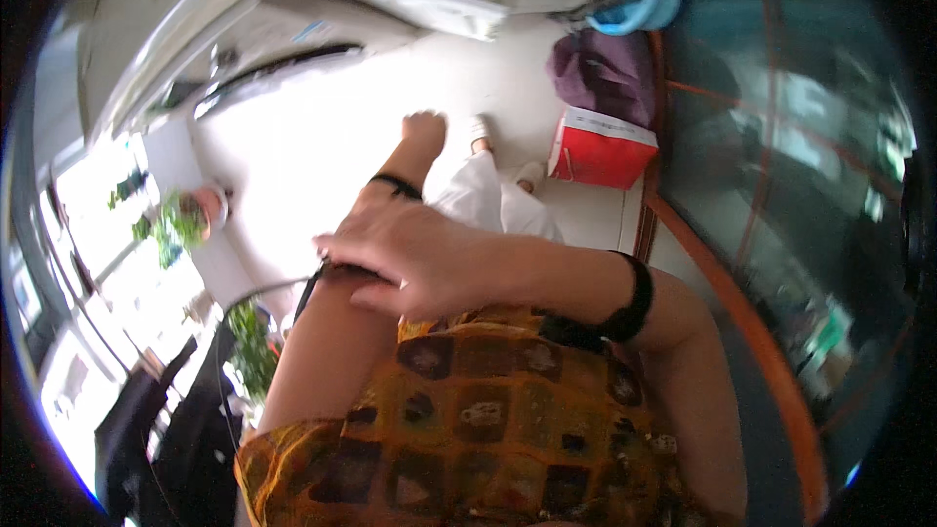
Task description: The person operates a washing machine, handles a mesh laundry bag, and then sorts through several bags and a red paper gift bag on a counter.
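"Brown-and-gold patterned cloth top point(478, 410) lies nearest; which step is in hand?"

"Seemingly, adjusting the black strap-like band point(365, 274) on the bare left arm point(327, 351), beneath the bare right hand point(425, 254). Its fingers lie close, thumb apart; blur hides any pinch. The left hand point(424, 129) curls into a fist. Further adjustment calls for a steady left arm."

"Room?"

"Pale floor point(303, 127) spreads beyond the left hand; an orange-brown door frame point(747, 312) bounds the right."

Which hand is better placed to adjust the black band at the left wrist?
Likely the right hand: it lies across the left arm, near the black band. The left hand is on the arm wearing it, so reaching back seems awkward.
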Demonstrator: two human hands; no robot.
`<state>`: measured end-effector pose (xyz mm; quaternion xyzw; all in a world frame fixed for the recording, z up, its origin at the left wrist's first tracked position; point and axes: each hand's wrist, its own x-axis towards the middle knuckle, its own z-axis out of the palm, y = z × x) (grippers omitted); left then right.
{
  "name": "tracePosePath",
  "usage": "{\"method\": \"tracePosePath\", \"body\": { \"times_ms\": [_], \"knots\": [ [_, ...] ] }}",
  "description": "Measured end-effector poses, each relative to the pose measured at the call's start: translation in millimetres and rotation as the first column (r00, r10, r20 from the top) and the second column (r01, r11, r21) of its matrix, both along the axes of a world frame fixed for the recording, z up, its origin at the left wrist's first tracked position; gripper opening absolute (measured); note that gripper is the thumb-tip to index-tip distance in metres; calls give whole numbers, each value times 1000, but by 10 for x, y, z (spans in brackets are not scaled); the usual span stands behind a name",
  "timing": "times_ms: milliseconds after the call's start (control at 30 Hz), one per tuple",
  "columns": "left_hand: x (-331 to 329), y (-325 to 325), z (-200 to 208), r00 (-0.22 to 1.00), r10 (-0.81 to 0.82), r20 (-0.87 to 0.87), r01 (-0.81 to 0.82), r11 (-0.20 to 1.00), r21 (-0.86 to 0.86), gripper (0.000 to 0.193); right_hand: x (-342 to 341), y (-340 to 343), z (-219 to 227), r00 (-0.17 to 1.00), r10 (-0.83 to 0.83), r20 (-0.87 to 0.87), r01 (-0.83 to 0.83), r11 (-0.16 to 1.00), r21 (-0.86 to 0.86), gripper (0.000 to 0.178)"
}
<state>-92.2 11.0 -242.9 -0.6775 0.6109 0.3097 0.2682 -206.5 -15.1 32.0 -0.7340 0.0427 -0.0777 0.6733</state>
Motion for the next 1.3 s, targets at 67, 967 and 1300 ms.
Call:
{"method": "tracePosePath", "body": {
  "times_ms": [67,967,1300],
  "knots": [
    [-119,291,-86,999,-51,-9,51,999,-20,23,-34,65,61,985,110,-135,-110,994,8,41],
    [-1779,900,-260,547,-794,-264,830,555,52,22,-2255,822,520,756,-166,633,-333,735,591,39],
    [-2037,-1216,-504,592,-795,-135,776,607,-170,33,-2677,289,-114,621,-368,692,-161,804,572,42]
  ]
}}
